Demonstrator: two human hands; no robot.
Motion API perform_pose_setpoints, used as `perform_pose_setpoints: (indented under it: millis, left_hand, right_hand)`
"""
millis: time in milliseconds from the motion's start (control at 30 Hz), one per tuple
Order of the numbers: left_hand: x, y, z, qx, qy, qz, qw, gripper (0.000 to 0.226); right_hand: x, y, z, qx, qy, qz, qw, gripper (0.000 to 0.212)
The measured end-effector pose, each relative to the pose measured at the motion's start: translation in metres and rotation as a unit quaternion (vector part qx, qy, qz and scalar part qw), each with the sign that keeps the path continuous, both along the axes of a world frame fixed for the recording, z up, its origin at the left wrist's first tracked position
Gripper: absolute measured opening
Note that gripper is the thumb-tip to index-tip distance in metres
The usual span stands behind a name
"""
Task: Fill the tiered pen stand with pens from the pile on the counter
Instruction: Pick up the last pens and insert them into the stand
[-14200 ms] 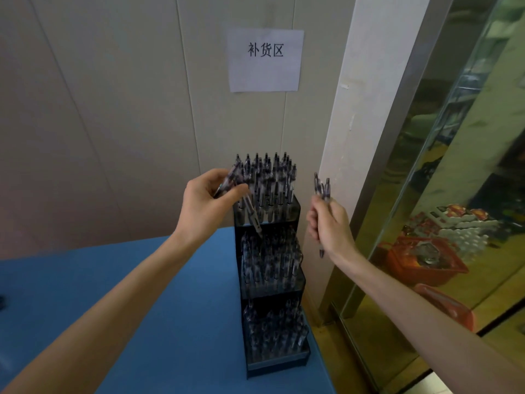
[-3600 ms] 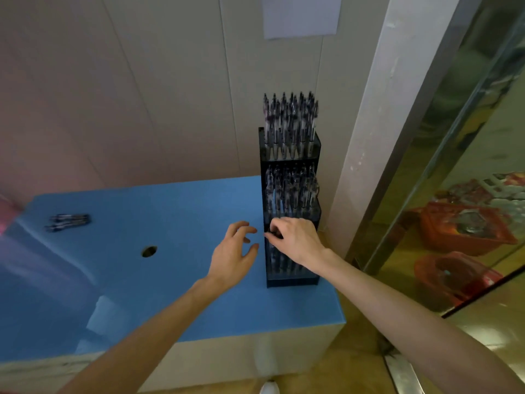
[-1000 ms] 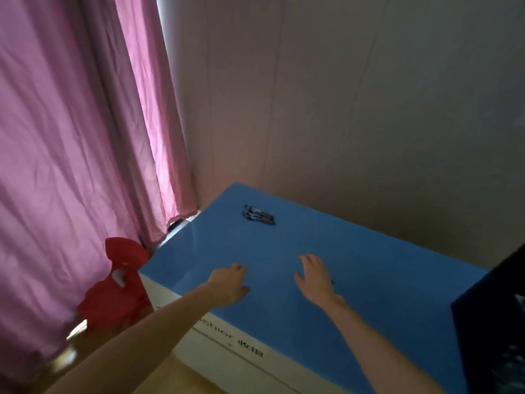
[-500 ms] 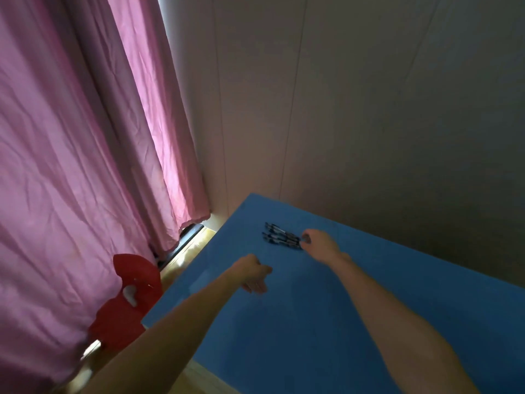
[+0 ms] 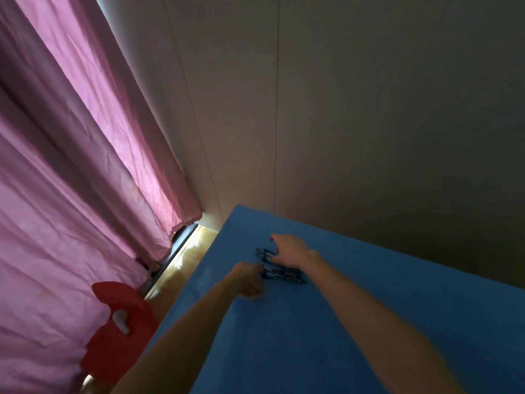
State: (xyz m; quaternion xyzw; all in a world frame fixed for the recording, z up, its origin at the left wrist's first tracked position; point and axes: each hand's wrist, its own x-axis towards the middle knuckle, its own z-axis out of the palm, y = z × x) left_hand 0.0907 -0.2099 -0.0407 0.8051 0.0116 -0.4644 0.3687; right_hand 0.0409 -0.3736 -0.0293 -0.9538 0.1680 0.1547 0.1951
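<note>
A small pile of dark pens lies on the blue counter near its far left corner. My right hand rests on top of the pile, thumb spread out and fingers arched down onto the pens. My left hand is at the near end of the pile with its fingers curled round the pens' tips. The view is blurred there, so the grip is hard to make out. The tiered pen stand is out of view.
A pink curtain hangs on the left, with a red object on the floor below it. A beige panelled wall runs right behind the counter. The counter's left edge drops to a wooden floor strip.
My right hand has slid over the pile and now covers it. My left hand has moved forward from the open counter to the pens' near ends. The view has shifted closer.
</note>
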Motion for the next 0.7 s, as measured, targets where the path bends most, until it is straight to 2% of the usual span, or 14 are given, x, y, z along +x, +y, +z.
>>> perform_pose_setpoints:
  millis: [100, 200, 267, 367, 533, 700]
  left_hand:
    - [0.011, -0.016, -0.012, -0.018, -0.033, 0.022, 0.999, 0.036]
    - [0.040, -0.029, -0.040, -0.009, -0.076, -0.021, 0.997, 0.057]
    - [0.048, -0.036, -0.046, 0.015, -0.086, -0.068, 0.994, 0.047]
    - [0.032, -0.044, -0.018, 0.005, -0.114, -0.113, 0.987, 0.028]
    - [0.015, -0.059, -0.010, 0.042, -0.185, -0.216, 0.958, 0.028]
    - [0.008, -0.055, -0.008, 0.029, -0.212, -0.250, 0.944, 0.018]
  right_hand:
    - [-0.011, -0.004, -0.020, -0.007, -0.010, -0.027, 1.000, 0.047]
    - [-0.023, -0.007, -0.030, 0.006, -0.026, -0.086, 0.996, 0.033]
    - [-0.031, -0.004, -0.031, 0.024, -0.015, -0.122, 0.992, 0.028]
    - [-0.038, 0.008, -0.033, 0.029, -0.007, -0.175, 0.984, 0.025]
    - [-0.046, 0.034, -0.030, 0.025, -0.001, -0.247, 0.969, 0.032]
    - [-0.055, 0.043, -0.026, 0.040, 0.027, -0.277, 0.960, 0.036]
